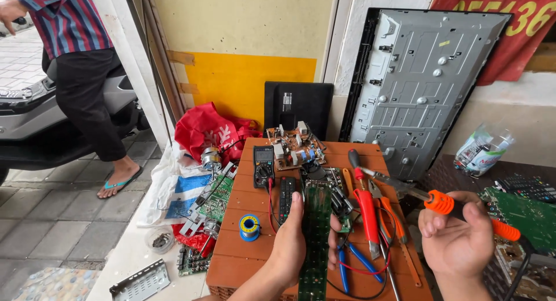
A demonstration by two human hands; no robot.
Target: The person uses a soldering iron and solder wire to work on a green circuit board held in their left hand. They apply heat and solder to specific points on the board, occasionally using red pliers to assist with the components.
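Note:
My left hand [289,243] grips a long narrow green circuit board [315,237] by its edges, holding it lengthwise above the orange-brown wooden table [237,257]. My right hand [460,240] is closed around a soldering iron with an orange handle [443,202]; its metal tip points left toward the tools on the table. On the table beside the board lie a black remote control [286,196], a multimeter [263,165], a spool of solder wire [250,225], red and orange handled cutters and pliers [370,214], and blue-handled pliers [353,260].
A brown power board [295,147] sits at the table's far end. A grey metal television back panel [423,81] leans on the wall. Green boards [217,196] and a red bag [205,130] lie left. A person [81,63] stands by a scooter [29,115].

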